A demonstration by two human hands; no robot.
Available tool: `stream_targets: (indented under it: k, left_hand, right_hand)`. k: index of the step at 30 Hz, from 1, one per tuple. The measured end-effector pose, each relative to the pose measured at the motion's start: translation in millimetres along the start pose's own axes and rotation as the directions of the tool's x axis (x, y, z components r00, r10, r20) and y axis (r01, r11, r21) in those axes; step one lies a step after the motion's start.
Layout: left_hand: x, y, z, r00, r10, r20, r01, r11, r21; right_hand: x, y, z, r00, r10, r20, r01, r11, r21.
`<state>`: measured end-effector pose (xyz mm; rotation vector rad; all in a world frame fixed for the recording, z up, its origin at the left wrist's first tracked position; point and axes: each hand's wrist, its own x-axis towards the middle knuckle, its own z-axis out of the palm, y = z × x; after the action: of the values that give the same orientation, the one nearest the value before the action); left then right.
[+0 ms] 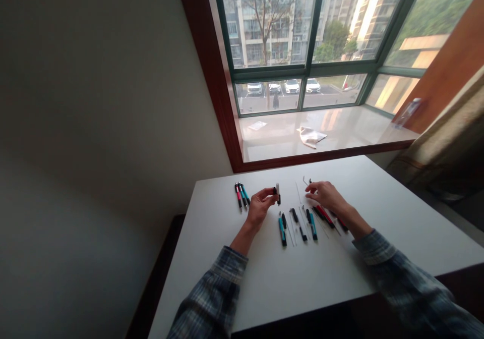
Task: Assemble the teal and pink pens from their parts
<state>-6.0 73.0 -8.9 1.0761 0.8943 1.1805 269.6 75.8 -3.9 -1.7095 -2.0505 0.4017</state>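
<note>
My left hand is closed in a pinch on a pen barrel, white above and black below, held upright over the table. My right hand hovers low over the table, its fingers bent together; anything between the fingertips is too small to make out. Just beyond those fingers are a small metal pen part and a thin bent piece. A slim refill lies between the hands. Nearer me are pen parts in groups: a teal barrel, a black-and-grey barrel, another teal barrel and a red barrel.
Several whole pens lie side by side left of my left hand. The white table meets a wall on the left and a window sill at the back. A crumpled white cloth or paper rests on the sill. A curtain hangs at right.
</note>
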Motion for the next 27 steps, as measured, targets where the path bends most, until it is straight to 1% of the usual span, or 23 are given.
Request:
stream_targets:
  k: [2,3,4,6,9,11,13,15,17,19,23,27]
  left_hand:
    - [0,0,0,1.000,0.016,-0.007,-0.016,1.000,0.026]
    - [1,0,-1,1.000,0.028,-0.012,-0.027,0.999,0.040]
    - [1,-1,-1,0.999,0.041,-0.019,-0.040,0.998,0.057]
    - [2,-3,-3,0.997,0.070,-0.038,-0.066,0.993,0.098]
    - [4,-6,-5,0.991,0.115,-0.068,-0.099,0.975,0.199]
    - [4,-7,-7,0.985,0.155,-0.077,-0.125,0.946,0.299]
    - [3,-6,-7,0.975,0.214,-0.061,-0.172,0.899,0.403]
    - [1,-4,-6,0.962,0.272,-0.027,-0.226,0.847,0.482]
    - [-1,-2,-4,0.952,0.306,-0.001,-0.258,0.806,0.533]
    - [-3,-1,-2,0.948,0.319,0.015,-0.272,0.779,0.565]
    - [-4,1,0,0.941,0.339,0.012,-0.280,0.755,0.593]
    - [-5,2,0,0.942,0.336,-0.001,-0.276,0.773,0.571]
  right_hand:
    - [6,-7,0,0.999,-0.029,-0.039,0.029,0.999,0.019]
    - [9,-10,-2,0.997,-0.037,-0.068,0.041,0.998,0.056]
    - [13,-14,-4,0.995,-0.035,-0.098,0.047,0.992,0.116]
    - [21,-21,-8,0.990,-0.018,-0.140,0.059,0.955,0.291]
    - [31,-31,-4,0.991,-0.025,-0.135,0.098,0.814,0.573]
    - [34,-36,4,0.992,-0.048,-0.117,0.115,0.728,0.676]
    - [33,-39,14,0.993,-0.056,-0.108,0.116,0.710,0.695]
    - [30,-41,20,0.992,-0.063,-0.113,0.123,0.734,0.668]
    - [26,-42,22,0.989,-0.087,-0.122,0.145,0.752,0.643]
    - [24,-45,23,0.986,-0.106,-0.126,0.162,0.741,0.652]
    - [21,-50,23,0.989,-0.092,-0.119,0.149,0.694,0.704]
    - [19,-54,24,0.989,-0.064,-0.136,0.144,0.672,0.726]
